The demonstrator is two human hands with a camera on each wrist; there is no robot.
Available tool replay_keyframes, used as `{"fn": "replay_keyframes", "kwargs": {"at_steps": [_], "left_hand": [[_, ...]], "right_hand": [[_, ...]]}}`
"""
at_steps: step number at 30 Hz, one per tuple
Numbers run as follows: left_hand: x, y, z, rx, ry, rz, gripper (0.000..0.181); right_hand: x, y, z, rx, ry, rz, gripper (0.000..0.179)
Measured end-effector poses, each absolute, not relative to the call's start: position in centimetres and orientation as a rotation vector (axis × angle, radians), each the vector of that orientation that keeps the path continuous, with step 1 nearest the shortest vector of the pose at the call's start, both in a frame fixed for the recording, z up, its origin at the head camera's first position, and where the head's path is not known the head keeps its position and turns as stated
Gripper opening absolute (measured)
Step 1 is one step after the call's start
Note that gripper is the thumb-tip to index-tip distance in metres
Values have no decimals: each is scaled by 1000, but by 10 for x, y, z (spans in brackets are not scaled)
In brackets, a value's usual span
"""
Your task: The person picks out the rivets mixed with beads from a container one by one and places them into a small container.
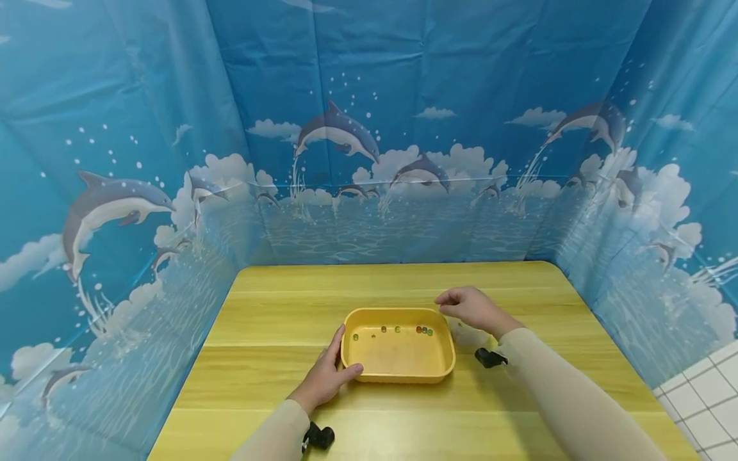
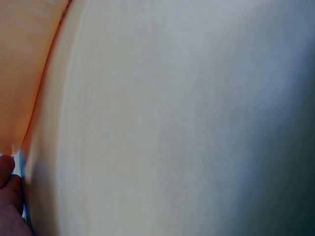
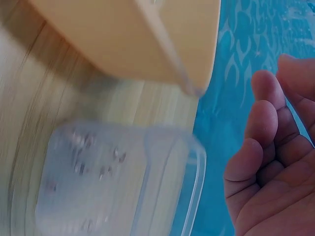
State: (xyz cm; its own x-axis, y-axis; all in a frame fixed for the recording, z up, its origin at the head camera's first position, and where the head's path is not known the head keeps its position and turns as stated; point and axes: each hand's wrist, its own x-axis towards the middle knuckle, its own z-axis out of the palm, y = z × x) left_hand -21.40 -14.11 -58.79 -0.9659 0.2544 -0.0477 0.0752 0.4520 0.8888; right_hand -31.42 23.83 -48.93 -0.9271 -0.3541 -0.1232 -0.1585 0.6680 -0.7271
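Note:
A yellow plastic basin (image 1: 398, 378) sits on the table, with several small glass marbles (image 1: 425, 330) along the far part of its floor. My left hand (image 1: 325, 378) grips its left end, thumb over the near corner of the rim and fingers along the outer side. Above the right end of the basin hovers my right hand (image 1: 473, 310), fingers bent and thumb near the index finger; I cannot tell whether a small thing is between them. Below this hand stands a clear plastic box (image 3: 172, 196) with small blurred pieces in it, partly hidden in the head view by the right arm.
The yellow wood-grain table (image 1: 259, 358) reaches back to a blue curtain (image 1: 380, 224) printed with dolphins, which also hangs at both sides. Black wrist cameras (image 1: 490, 358) sit on both sleeves. White floor tiles (image 1: 709, 390) show at the lower right.

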Motion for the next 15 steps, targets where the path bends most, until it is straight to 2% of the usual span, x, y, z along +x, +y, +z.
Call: {"fn": "replay_keyframes", "kwargs": {"at_steps": [15], "left_hand": [[-215, -142, -587, 282, 2547, 1502, 100]], "right_hand": [[-314, 180, -491, -534, 2507, -1162, 30]]}}
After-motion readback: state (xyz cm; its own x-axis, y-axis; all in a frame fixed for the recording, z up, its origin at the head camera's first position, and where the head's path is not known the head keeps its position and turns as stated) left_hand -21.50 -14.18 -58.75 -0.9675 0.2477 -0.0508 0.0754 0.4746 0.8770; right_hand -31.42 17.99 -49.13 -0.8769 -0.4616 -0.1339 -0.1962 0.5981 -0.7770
